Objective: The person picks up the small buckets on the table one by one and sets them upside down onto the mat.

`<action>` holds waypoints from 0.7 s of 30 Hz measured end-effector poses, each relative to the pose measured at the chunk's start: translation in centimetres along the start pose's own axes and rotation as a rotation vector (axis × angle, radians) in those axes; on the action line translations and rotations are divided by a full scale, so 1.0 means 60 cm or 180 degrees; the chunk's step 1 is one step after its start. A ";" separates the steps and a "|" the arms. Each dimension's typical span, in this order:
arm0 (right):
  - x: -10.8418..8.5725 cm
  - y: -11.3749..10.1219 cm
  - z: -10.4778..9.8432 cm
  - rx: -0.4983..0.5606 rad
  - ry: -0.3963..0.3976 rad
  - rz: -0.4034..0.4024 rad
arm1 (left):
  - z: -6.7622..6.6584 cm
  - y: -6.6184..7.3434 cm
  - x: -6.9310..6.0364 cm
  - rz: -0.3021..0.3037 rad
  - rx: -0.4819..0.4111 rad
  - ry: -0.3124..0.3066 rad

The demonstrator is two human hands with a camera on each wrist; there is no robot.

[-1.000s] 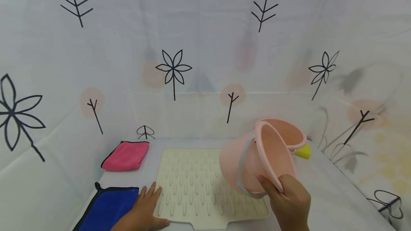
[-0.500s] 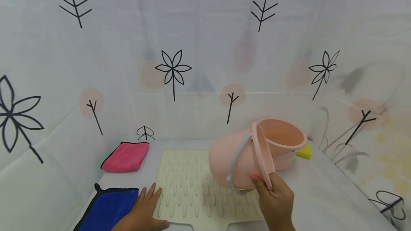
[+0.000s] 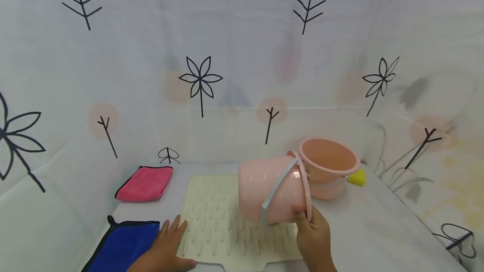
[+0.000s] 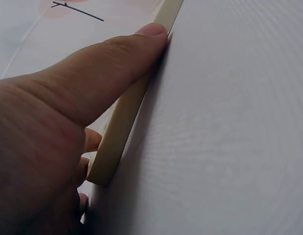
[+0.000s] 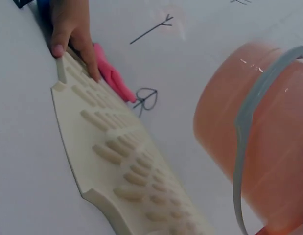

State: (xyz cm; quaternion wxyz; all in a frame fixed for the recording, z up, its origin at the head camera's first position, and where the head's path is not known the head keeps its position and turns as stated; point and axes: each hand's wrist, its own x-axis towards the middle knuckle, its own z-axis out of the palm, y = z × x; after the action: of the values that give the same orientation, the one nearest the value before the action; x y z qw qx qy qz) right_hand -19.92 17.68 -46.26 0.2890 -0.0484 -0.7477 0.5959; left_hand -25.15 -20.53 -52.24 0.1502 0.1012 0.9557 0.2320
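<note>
Now your right hand [image 3: 314, 239], fingers gripping the bucket [image 3: 253, 190], has swung it towards nine o'clock, seemingly better placed over the board [image 3: 209, 226] your left hand [image 3: 164, 249] touches, fingers straight

White fabric backdrop [image 3: 232, 24], printed with black-outlined flowers [image 3: 200, 79], feathered sprigs [image 3: 309, 5] and pale peach discs [image 3: 264, 112], standing beyond both hands and returning along either side. A horizontal crease [image 3: 227, 108] crosses it ahead of the hands. Grey leaf shapes [image 3: 414, 92] and yellow blotches [image 3: 459, 175] mark the portion to the right of the right hand [image 3: 315, 238]. The white desk [image 3: 378, 230] extends beneath the hands to the backdrop. Lighting is diffuse.
</note>
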 end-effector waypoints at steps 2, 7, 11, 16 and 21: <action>-0.001 0.005 0.001 0.0157 -0.0147 0.0103 | -0.001 -0.001 0.000 0.0016 0.0009 0.0013; -0.003 0.015 0.010 0.0276 -0.0386 0.0278 | -0.006 -0.001 0.000 0.0047 0.0035 0.0052; -0.007 0.018 0.019 0.0240 -0.0497 0.0356 | -0.008 0.005 -0.001 -0.0027 0.0033 0.0041; -0.016 0.022 0.023 0.0285 -0.0628 0.0479 | -0.018 0.025 -0.007 -0.0006 -0.0059 0.0153; -0.023 0.021 0.027 0.0389 -0.0784 0.0495 | -0.039 0.061 -0.006 0.0139 -0.0042 0.0845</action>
State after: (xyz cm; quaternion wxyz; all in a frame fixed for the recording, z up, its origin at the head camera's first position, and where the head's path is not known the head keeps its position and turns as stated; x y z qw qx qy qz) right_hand -19.92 16.09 -48.12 0.1505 -0.0150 -0.7338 0.6623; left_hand -25.11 -18.41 -48.45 0.0179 0.0895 0.9632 0.2529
